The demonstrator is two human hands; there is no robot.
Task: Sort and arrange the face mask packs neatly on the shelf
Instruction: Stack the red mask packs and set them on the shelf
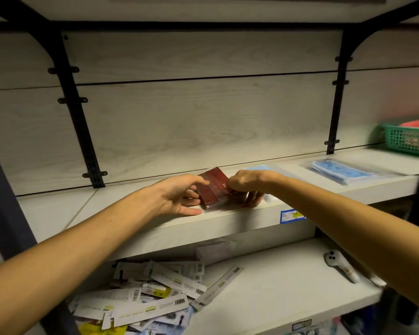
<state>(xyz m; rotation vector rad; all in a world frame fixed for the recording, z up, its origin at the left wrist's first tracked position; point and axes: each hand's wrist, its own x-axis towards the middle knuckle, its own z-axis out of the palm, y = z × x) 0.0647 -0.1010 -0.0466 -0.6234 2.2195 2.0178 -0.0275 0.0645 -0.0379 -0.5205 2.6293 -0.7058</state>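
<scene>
Now I have the dark red mask pack (214, 187) at the shelf (227, 216) front edge: my right hand (246, 187) curls round its right end, my left hand (179, 195), fingers loosely spread, steadies its left side to square it.

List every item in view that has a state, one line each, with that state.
Red mask pack: lying at the shelf's front edge, held from both sides.
Left hand: fingers touch the pack's left edge.
Right hand: curled, gripping the pack's right side.
Blue mask pack: lying flat, untouched.
Green basket: upright, holding something red.
Lower-shelf packets: jumbled heap.
</scene>
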